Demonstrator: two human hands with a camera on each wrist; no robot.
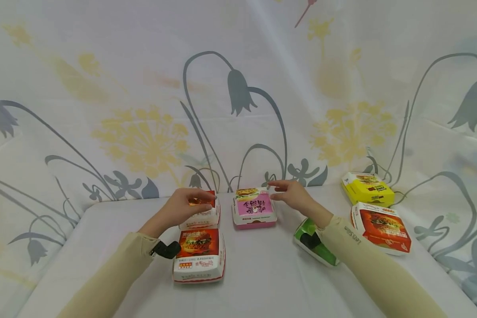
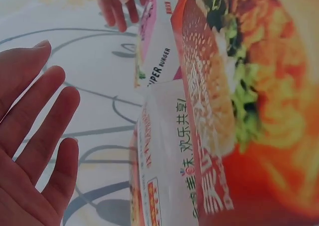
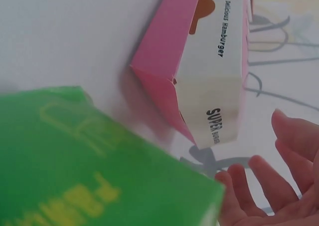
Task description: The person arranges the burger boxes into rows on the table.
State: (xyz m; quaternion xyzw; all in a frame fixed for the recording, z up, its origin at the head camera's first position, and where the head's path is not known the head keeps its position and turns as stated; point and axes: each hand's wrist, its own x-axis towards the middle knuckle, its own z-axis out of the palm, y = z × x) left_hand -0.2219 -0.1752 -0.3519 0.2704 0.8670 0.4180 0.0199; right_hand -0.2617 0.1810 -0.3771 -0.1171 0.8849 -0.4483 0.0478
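Observation:
My left hand [image 1: 183, 205] hovers over the rear red-and-white burger box [image 1: 202, 218], partly covering it. Its fingers are spread with nothing between them, as the left wrist view shows on the hand [image 2: 37, 141]. A second red-and-white burger box [image 1: 198, 251] lies just in front, below the left wrist. Between the two hands sits a pink-and-white burger box [image 1: 254, 211], closed. Fingers loosely extended, my right hand [image 1: 296, 197] is beside its right edge and holds nothing. A green burger box [image 1: 316, 245] lies under the right forearm, which hides part of it.
At the right, a yellow-and-white burger box [image 1: 369, 191] stands behind another red-and-white burger box [image 1: 381, 227]. The white tabletop [image 1: 262, 274] meets a flower-printed cloth [image 1: 206, 132] along its back edge. A black strap [image 1: 167, 250] is on my left wrist.

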